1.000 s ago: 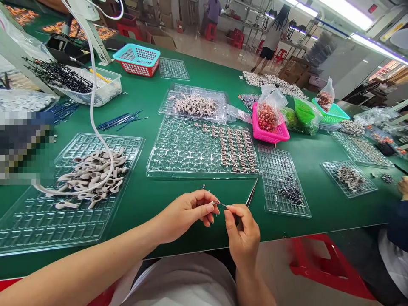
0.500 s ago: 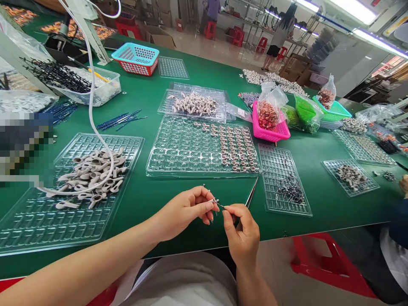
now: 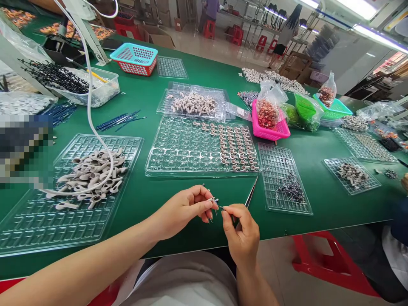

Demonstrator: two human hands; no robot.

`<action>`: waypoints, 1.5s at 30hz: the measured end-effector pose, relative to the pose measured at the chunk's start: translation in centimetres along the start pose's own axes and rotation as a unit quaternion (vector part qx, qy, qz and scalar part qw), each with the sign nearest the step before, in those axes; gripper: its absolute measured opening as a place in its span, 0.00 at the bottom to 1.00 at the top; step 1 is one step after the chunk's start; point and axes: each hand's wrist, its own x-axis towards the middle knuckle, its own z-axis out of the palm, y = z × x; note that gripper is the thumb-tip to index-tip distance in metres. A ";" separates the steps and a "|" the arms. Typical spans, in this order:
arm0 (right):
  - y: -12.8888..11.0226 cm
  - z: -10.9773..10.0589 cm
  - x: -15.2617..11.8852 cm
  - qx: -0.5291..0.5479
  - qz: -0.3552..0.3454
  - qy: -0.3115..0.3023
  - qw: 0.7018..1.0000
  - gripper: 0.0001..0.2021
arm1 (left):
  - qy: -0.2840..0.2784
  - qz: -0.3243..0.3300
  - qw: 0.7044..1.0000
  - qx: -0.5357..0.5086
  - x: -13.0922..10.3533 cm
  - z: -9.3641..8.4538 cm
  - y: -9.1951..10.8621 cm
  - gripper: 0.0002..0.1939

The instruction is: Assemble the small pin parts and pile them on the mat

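Above the front edge of the green table, my left hand [image 3: 191, 207] pinches small thin parts [image 3: 214, 199] with pin-like ends. My right hand [image 3: 242, 227] is closed, its thumb and forefinger on the end of a thin dark piece that reaches toward the left fingertips. Metal tweezers [image 3: 251, 192] also show at the right hand, pointing up and away. Beyond the hands lies a clear tray [image 3: 181, 148] with beige ring-shaped parts [image 3: 237, 146] in its right-hand compartments. To its right, another clear tray [image 3: 270, 187] bears small dark parts [image 3: 290, 189].
Beige parts [image 3: 92, 174] are heaped on a tray at left, under a white tube [image 3: 89, 100]. Farther back stand a pink basket [image 3: 270, 132], a blue-and-red basket [image 3: 135, 63] and a tray of beige pieces [image 3: 194, 104]. A person's hand [image 3: 404, 182] shows at the right edge.
The thin dark piece between my hands shows less of its length, and the fingertips have shifted slightly. Otherwise both hands stay in nearly the same place.
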 end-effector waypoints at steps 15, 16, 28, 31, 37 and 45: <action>-0.3 0.0 0.2 -0.002 0.016 -0.034 0.999 0.06 | 0.072 0.103 0.960 0.252 -0.7 -0.2 -0.3 0.09; -0.3 0.0 0.2 -0.004 0.015 -0.037 0.999 0.05 | 0.074 0.107 0.955 0.268 -0.6 -0.3 -0.3 0.10; -0.2 0.1 0.6 -0.014 0.022 -0.090 0.996 0.05 | 0.048 0.137 0.913 0.381 -0.4 -0.5 -0.6 0.12; -0.4 0.1 0.7 -0.016 0.030 -0.101 0.994 0.05 | 0.046 0.110 0.912 0.391 -0.4 -0.5 -0.5 0.11; -0.6 0.0 0.6 -0.002 0.035 -0.093 0.995 0.04 | 0.035 0.105 0.912 0.395 -0.5 -0.4 -0.3 0.10; -0.5 -0.3 0.3 0.031 0.008 -0.063 0.998 0.08 | 0.030 0.084 0.938 0.335 -0.6 0.0 -0.2 0.10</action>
